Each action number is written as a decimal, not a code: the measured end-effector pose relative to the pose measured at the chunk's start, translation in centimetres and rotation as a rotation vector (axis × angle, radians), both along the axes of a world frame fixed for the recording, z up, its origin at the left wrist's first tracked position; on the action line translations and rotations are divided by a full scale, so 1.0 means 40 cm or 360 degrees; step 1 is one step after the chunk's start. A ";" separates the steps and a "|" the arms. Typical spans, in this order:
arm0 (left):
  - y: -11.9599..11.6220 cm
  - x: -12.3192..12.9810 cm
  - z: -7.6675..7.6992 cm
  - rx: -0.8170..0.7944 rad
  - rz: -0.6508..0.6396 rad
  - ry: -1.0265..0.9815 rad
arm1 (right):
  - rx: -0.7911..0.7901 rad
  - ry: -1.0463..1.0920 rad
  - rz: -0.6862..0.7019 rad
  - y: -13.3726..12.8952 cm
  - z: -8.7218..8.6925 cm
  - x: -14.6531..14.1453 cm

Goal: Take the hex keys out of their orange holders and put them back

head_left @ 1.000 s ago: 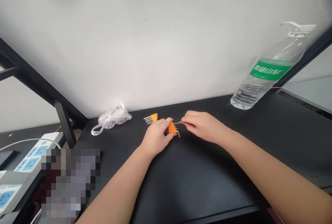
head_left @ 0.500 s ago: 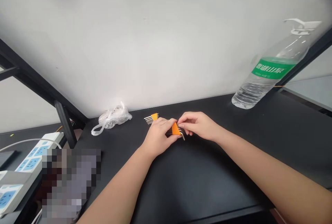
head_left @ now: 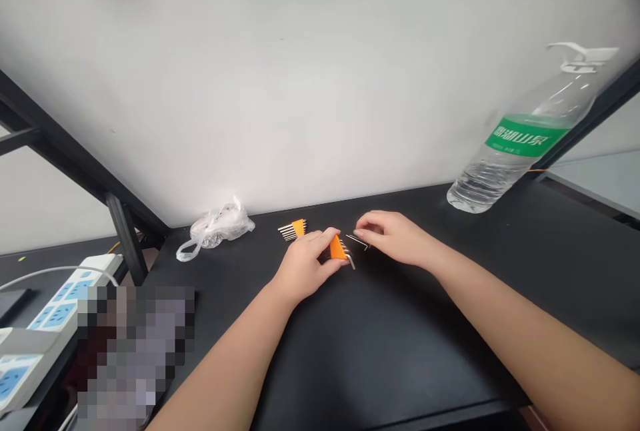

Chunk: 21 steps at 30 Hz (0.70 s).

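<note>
My left hand (head_left: 307,263) is closed around an orange hex key holder (head_left: 337,248), with several bent silver key ends sticking out on its right. Beyond the knuckles shows another orange piece (head_left: 299,227) with a fan of straight key shafts. My hand covers the space between, so I cannot tell whether the two are joined. To the right, my right hand (head_left: 390,234) is curled, thumb and index finger pinched together. Thin L-shaped hex keys (head_left: 358,240) poke out at its fingertips, close above or on the black table (head_left: 380,338).
A crumpled clear plastic bag (head_left: 220,226) lies at the back left by the wall. At the back right stands a large water bottle (head_left: 520,141) with a green label. White power strips (head_left: 65,304) and a blurred-out object (head_left: 145,344) are at the left.
My right hand has drawn away from the orange holder to the right, and thin hex keys now show at its fingertips. My left hand keeps its hold, nearly unmoved.
</note>
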<state>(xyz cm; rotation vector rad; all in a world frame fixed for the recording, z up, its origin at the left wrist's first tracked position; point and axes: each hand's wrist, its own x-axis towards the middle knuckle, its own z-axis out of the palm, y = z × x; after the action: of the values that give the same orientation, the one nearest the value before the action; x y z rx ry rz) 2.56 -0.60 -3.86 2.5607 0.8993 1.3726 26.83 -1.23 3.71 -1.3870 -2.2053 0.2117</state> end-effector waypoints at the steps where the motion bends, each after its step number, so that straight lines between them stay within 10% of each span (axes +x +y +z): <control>1: 0.000 0.000 -0.001 -0.0007 0.0006 -0.0003 | 0.0117 -0.0160 -0.0054 0.007 -0.002 0.010; 13: -0.003 0.001 -0.006 -0.0019 0.0066 -0.0012 | 0.0434 -0.1073 -0.0280 0.003 -0.040 -0.019; 21: -0.005 0.002 -0.005 -0.0044 0.0063 0.0015 | 0.0398 -0.0881 -0.0276 -0.003 -0.025 -0.008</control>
<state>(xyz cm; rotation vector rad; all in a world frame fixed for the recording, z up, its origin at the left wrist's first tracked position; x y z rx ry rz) 2.64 -0.81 -4.06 2.5444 0.9685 1.3492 26.50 -1.36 2.70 -1.6166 -2.4038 -0.5556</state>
